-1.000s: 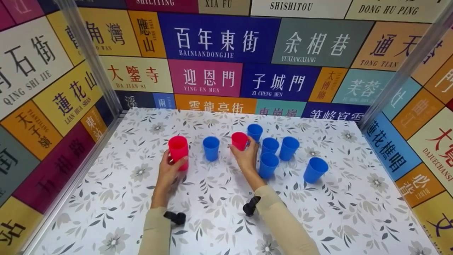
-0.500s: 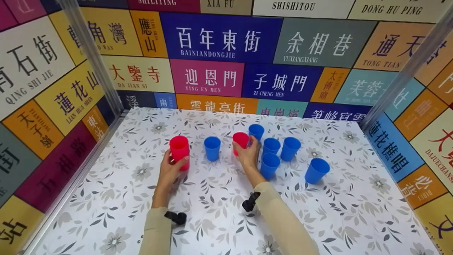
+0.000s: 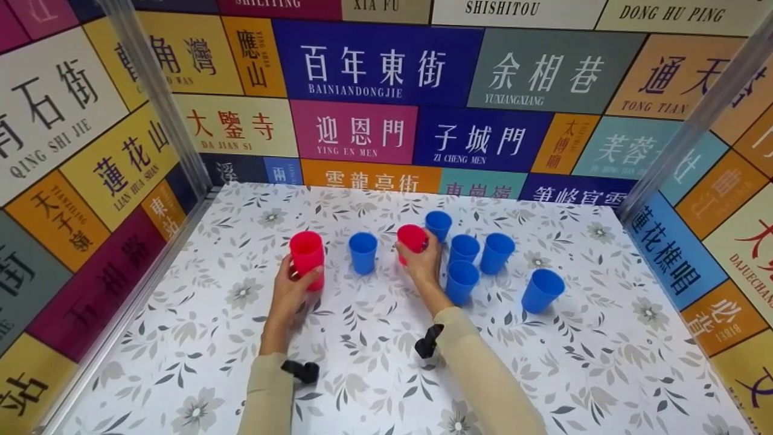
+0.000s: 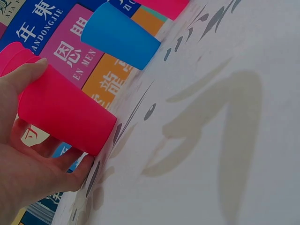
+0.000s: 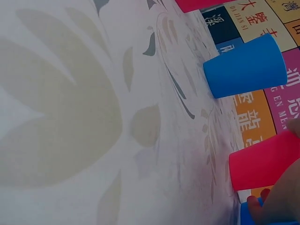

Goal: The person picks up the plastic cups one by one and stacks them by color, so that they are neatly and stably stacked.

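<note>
At the left, my left hand [image 3: 292,287] grips a stack of red cups [image 3: 307,257], upright on the patterned table. Nested rims show at the stack's top in the left wrist view, where the thumb lies over the wall of the outer cup [image 4: 65,103]. My right hand [image 3: 421,260] holds a single red cup [image 3: 410,239] between thumb and fingers; its lower part is partly hidden by the hand. Between both hands a blue cup [image 3: 363,254] stands upright. Just behind the right fingers is another blue cup [image 3: 439,226].
Right of the right hand, more blue cups stand close together: one blue cup [image 3: 464,248], a nearer blue cup [image 3: 462,283] and a third blue cup [image 3: 497,254]. A separate blue cup [image 3: 543,291] is farther right. Sign-printed panels [image 3: 362,66] wall the table's back and sides.
The right hand has lowered the red cup slightly, and its thumb now lies further over the cup's front. The left hand and its stack stay in place.
</note>
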`<state>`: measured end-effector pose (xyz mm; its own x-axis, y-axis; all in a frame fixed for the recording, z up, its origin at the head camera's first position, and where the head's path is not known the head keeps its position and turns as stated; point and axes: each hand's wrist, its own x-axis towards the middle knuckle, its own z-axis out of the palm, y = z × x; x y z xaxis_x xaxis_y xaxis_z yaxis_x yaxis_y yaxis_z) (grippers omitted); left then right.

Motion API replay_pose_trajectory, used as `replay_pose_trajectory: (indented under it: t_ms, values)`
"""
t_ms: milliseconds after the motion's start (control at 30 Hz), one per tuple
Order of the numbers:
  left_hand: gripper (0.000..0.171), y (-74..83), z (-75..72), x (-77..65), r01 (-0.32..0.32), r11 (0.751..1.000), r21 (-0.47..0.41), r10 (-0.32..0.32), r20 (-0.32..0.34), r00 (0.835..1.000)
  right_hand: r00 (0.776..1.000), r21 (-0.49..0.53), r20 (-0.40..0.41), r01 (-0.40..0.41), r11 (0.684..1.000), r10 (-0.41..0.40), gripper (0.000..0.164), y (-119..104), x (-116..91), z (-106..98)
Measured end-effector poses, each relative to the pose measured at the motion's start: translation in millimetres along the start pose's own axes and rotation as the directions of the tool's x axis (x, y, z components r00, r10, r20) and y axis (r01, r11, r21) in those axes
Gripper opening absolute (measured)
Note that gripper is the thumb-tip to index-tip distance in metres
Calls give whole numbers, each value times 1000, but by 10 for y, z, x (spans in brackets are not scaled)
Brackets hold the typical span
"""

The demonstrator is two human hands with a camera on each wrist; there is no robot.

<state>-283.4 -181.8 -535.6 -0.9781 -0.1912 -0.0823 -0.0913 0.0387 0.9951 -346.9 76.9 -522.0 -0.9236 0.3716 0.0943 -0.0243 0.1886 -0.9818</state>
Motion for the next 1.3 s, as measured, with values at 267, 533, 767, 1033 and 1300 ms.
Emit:
replay_pose_trajectory:
  t_ms: [267, 533, 767, 1033, 1300]
  values:
    - [77, -8, 1, -2, -6, 1000, -13, 6, -3, 1000, 1000, -51, 23, -9, 999, 10, 69, -8, -5, -29]
    - [76, 0, 3, -5, -20, 1000, -12, 20, 4, 1000, 997, -55, 38, 66, 996, -64, 67, -164, -41, -100]
    - [80, 10, 1, -16, 7, 1000, 9, -7, 11, 1000, 988, -50, 109, 119, 992, -113, 68, -328, -97, -166]
    - [79, 7, 8, -18, 25, 1000, 6, -25, 7, 1000, 964, -10, 207, 173, 985, -167, 70, -587, -203, -187]
    - [76, 1, 18, -5, -1, 1000, -28, 1, 10, 1000, 944, 41, 256, 204, 978, -208, 70, -808, -306, -224]
